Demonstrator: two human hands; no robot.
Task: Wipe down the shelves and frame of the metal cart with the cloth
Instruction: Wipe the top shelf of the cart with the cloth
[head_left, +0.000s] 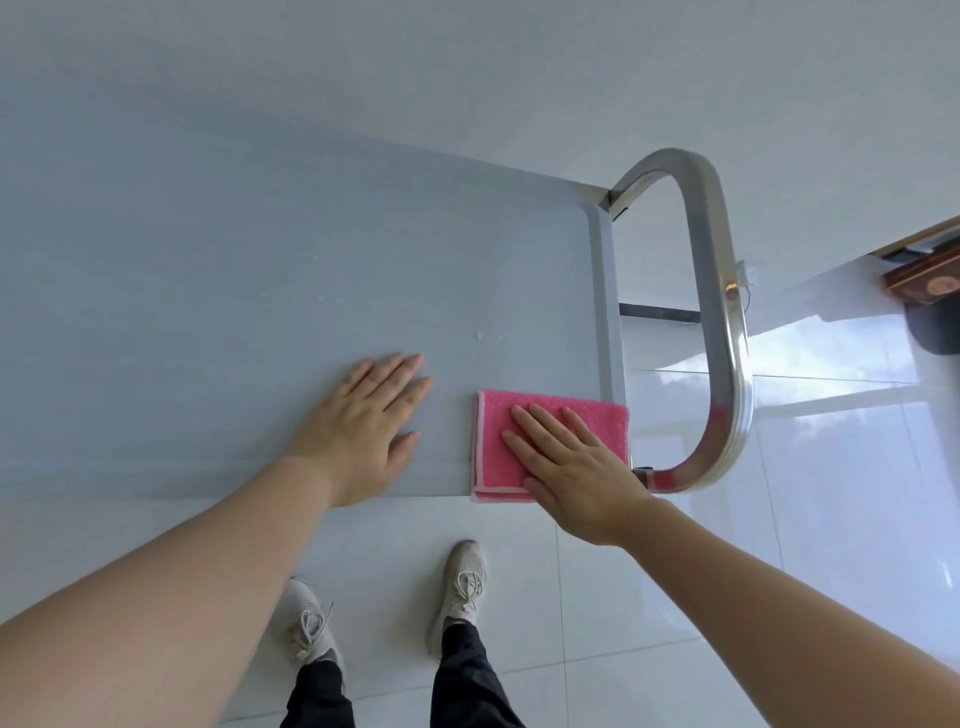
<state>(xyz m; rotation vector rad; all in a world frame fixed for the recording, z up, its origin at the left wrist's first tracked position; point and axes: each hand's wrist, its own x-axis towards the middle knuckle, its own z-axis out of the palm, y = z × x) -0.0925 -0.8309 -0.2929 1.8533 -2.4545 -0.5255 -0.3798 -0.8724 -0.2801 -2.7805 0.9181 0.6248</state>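
Note:
The cart's grey top shelf (260, 291) fills the left and middle of the head view. A folded pink cloth (493, 447) lies flat at the shelf's near right corner. My right hand (576, 467) presses flat on the cloth, fingers spread and pointing up-left. My left hand (363, 421) rests palm down on the bare shelf just left of the cloth, holding nothing. A shiny curved metal handle (722, 312) loops out from the shelf's right end. A few small pale specks (485, 338) sit on the shelf beyond the cloth.
Glossy white floor tiles (831, 493) surround the cart. My two feet in pale sneakers (462, 582) stand close to the shelf's near edge. A dark brown object (930, 291) sits on the floor at the far right. A white wall rises behind the cart.

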